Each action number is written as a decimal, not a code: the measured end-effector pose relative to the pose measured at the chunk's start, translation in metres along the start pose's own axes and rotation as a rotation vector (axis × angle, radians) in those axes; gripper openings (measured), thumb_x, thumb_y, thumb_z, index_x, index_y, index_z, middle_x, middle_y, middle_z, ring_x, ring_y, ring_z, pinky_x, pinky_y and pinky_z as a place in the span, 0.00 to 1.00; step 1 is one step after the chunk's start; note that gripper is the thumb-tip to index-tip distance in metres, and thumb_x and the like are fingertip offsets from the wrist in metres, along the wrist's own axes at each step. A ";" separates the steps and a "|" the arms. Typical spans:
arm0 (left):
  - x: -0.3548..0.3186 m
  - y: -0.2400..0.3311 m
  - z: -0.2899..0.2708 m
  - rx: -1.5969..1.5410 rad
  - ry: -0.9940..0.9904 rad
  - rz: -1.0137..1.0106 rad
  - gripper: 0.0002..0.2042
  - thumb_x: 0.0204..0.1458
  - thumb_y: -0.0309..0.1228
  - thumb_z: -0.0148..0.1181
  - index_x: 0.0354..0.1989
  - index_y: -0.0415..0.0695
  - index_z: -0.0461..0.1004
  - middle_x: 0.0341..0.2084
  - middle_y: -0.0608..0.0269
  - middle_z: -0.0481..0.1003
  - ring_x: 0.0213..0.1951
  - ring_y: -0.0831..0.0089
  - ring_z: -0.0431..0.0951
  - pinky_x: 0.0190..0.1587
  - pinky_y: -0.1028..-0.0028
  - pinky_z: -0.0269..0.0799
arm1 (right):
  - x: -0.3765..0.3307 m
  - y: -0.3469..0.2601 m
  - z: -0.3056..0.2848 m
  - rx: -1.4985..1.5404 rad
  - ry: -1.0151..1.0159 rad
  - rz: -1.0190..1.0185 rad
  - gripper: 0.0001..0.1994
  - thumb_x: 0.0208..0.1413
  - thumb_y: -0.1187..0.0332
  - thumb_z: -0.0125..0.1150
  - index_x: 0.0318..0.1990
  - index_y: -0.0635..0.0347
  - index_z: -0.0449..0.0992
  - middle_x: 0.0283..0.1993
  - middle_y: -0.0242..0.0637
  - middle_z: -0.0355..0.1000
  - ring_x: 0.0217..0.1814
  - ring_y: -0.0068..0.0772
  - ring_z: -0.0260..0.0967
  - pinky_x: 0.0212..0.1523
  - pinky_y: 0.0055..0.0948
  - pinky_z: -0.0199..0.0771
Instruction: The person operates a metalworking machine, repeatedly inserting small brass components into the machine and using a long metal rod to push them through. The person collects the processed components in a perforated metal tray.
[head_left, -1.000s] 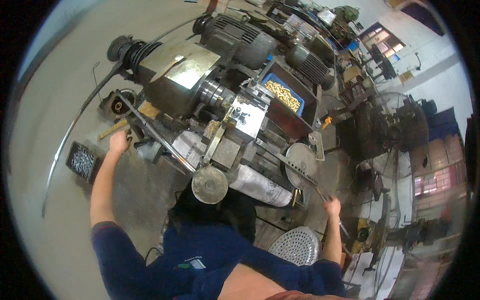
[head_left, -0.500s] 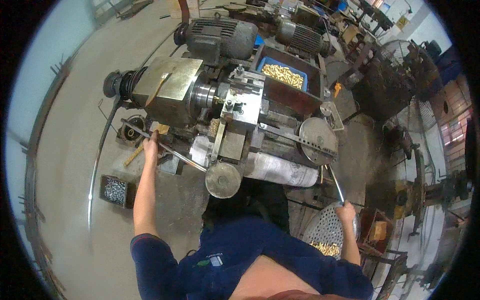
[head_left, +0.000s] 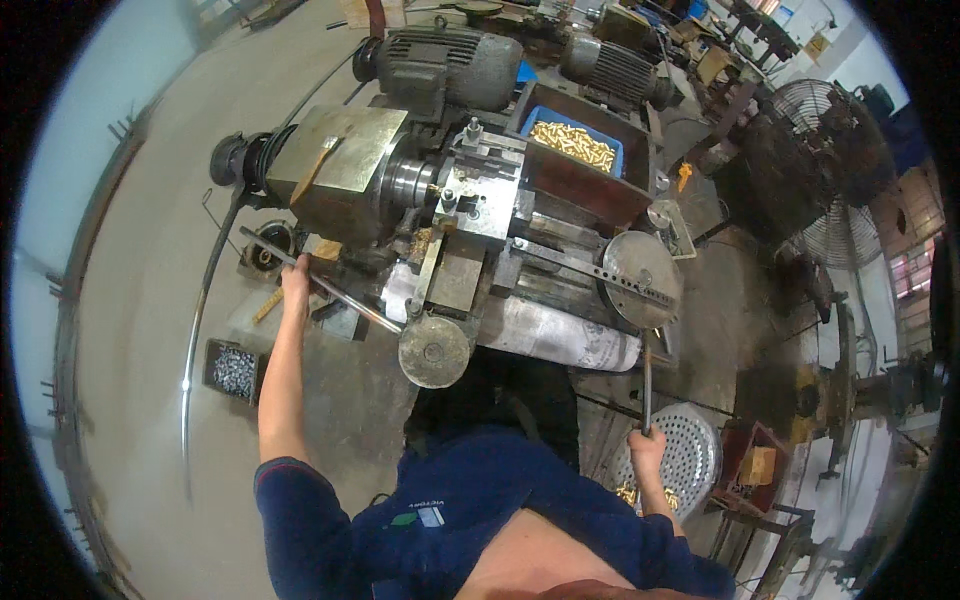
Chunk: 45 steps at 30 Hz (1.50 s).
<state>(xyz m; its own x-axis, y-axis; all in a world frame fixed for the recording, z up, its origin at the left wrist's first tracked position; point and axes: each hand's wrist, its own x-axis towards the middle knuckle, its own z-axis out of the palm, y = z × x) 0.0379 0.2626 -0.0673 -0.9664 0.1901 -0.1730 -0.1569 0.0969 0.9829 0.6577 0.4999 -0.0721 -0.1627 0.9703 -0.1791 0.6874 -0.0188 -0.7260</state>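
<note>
"Where does each lever lie from its grip?"

"The right hand (head_left: 647, 447) is wrapped around the near end of the right lever (head_left: 648, 385), whose long axis runs almost straight ahead of that grip to the near edge of the right disc (head_left: 628, 262). How they join, I can't tell."

"And the left?"

"The left hand (head_left: 296, 282) is clenched around the left lever (head_left: 350, 304) partway along. From that grip the bar slants right and toward the body, down to the left disc (head_left: 434, 352); its free end sticks out ahead and to the left."

"Which is nearer the chuck (head_left: 410, 185)?"

"The left, with the chuck ahead and to its right."

"Any change from half a second ago?"

"The right grip has swung leftward, so its lever, slanted before, now stands nearly straight. The left grip looks much the same on its bar."
</note>
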 end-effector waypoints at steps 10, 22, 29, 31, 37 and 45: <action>0.002 0.002 -0.004 0.111 -0.220 -0.136 0.20 0.51 0.43 0.51 0.37 0.34 0.66 0.24 0.56 0.74 0.20 0.68 0.75 0.19 0.75 0.72 | 0.192 0.034 -0.099 -1.133 0.290 0.012 0.24 0.36 0.62 0.59 0.46 0.59 0.68 0.40 0.44 0.69 0.44 0.45 0.66 0.43 0.39 0.67; 0.010 -0.079 -0.054 1.338 -0.337 0.282 0.26 0.45 0.49 0.56 0.45 0.41 0.70 0.34 0.45 0.74 0.39 0.52 0.74 0.40 0.62 0.69 | 0.094 0.003 0.010 -0.494 0.145 -0.299 0.22 0.31 0.70 0.56 0.42 0.62 0.73 0.45 0.47 0.69 0.49 0.48 0.63 0.50 0.38 0.63; -0.023 -0.168 -0.005 1.269 0.167 0.124 0.17 0.44 0.46 0.54 0.26 0.42 0.72 0.27 0.49 0.75 0.33 0.52 0.76 0.35 0.60 0.71 | 0.077 -0.028 0.026 -0.407 -0.016 -0.165 0.18 0.31 0.70 0.54 0.35 0.67 0.75 0.32 0.52 0.72 0.37 0.50 0.70 0.40 0.35 0.69; -0.023 -0.148 -0.009 1.240 -0.016 0.110 0.17 0.41 0.45 0.57 0.27 0.42 0.71 0.29 0.49 0.75 0.35 0.52 0.75 0.37 0.60 0.71 | 0.086 -0.022 0.026 -0.438 0.008 -0.239 0.18 0.31 0.70 0.54 0.35 0.66 0.75 0.33 0.52 0.72 0.38 0.48 0.71 0.41 0.34 0.69; -0.023 -0.165 -0.003 1.172 0.080 0.032 0.18 0.39 0.43 0.59 0.30 0.39 0.70 0.31 0.46 0.74 0.37 0.49 0.74 0.40 0.59 0.69 | 0.094 -0.071 0.019 -0.329 -0.024 -0.293 0.17 0.32 0.70 0.54 0.35 0.65 0.76 0.31 0.50 0.73 0.35 0.46 0.72 0.39 0.33 0.70; 0.003 -0.107 -0.040 1.585 -0.490 0.156 0.14 0.45 0.39 0.55 0.36 0.43 0.70 0.33 0.50 0.74 0.38 0.53 0.74 0.38 0.62 0.71 | 0.097 -0.133 0.007 -0.405 0.030 -0.425 0.14 0.34 0.73 0.55 0.33 0.64 0.76 0.31 0.48 0.73 0.35 0.43 0.73 0.38 0.31 0.71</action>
<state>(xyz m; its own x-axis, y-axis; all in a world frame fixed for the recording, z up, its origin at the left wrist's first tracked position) 0.0439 0.2133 -0.1703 -0.7525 0.5309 -0.3898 0.5729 0.8196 0.0103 0.5453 0.5947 0.0026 -0.4672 0.8789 0.0956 0.7827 0.4615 -0.4177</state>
